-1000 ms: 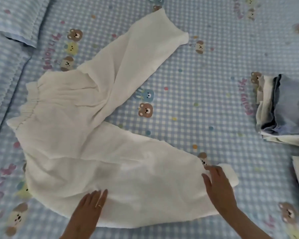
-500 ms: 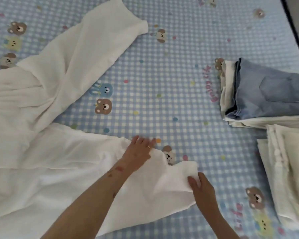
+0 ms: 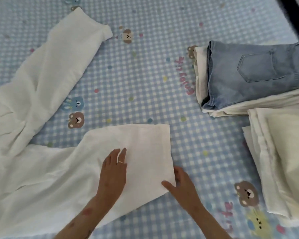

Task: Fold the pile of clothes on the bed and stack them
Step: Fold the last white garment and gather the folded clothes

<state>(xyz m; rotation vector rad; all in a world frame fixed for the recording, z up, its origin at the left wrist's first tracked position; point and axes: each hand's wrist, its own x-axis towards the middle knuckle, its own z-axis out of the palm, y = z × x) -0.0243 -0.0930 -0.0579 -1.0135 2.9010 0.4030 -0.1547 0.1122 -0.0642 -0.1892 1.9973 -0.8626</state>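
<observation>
White trousers [image 3: 47,169] lie spread on the blue checked bed sheet [image 3: 145,75], one leg reaching up left, the other stretched right across the front. My left hand [image 3: 113,171] rests flat on the near leg, fingers straight, a ring on one finger. My right hand [image 3: 181,185] pinches the near corner of that leg's cuff [image 3: 155,152], thumb on top and fingers under the edge. At the right stands a stack with folded blue jeans [image 3: 252,73] on top of white garments. In front of it lies a second folded white pile [image 3: 283,161].
The bed's dark edge [image 3: 293,16] runs across the top right corner. Bare sheet shows between the trousers and the stacks.
The near leg's cuff now lies flat and squared instead of bunched. My left hand slid right along the leg, and my right hand shifted to the cuff's near corner.
</observation>
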